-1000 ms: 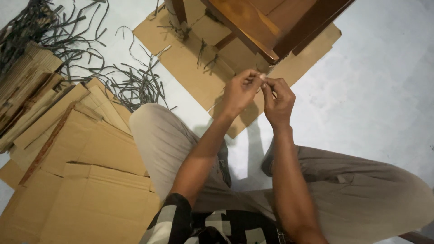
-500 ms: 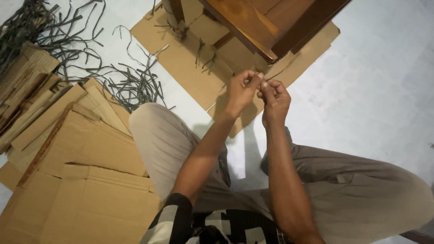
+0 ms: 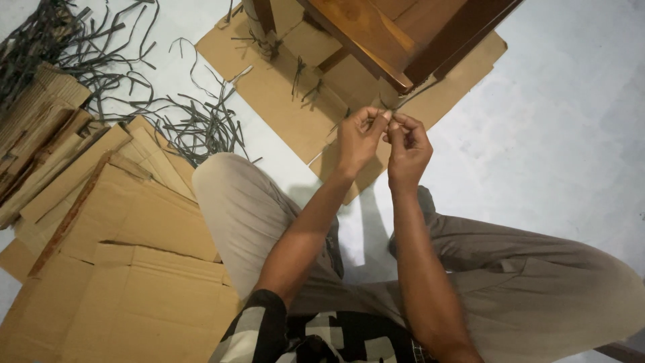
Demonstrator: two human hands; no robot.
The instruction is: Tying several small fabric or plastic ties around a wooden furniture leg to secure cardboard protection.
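I see a thin dark strip (image 3: pixel 388 119) pinched between both hands — left hand (image 3: pixel 357 140) at 9 o'clock, right hand (image 3: pixel 408 146) at 3, fingertips touching, closed on it.

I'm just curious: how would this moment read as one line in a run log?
left hand: pinching thin strip | right hand: pinching same strip, fingertips meeting | ahead: wooden furniture on flat cardboard | left side: cardboard stack, dark strips

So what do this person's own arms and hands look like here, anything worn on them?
Both forearms are bare down to the hands, with no gloves, watch or bands to be seen. The left hand and right hand are uncovered; any rings are too small to tell. A short sleeve in a dark and pale check pattern shows on the left upper arm; the right sleeve is out of view.
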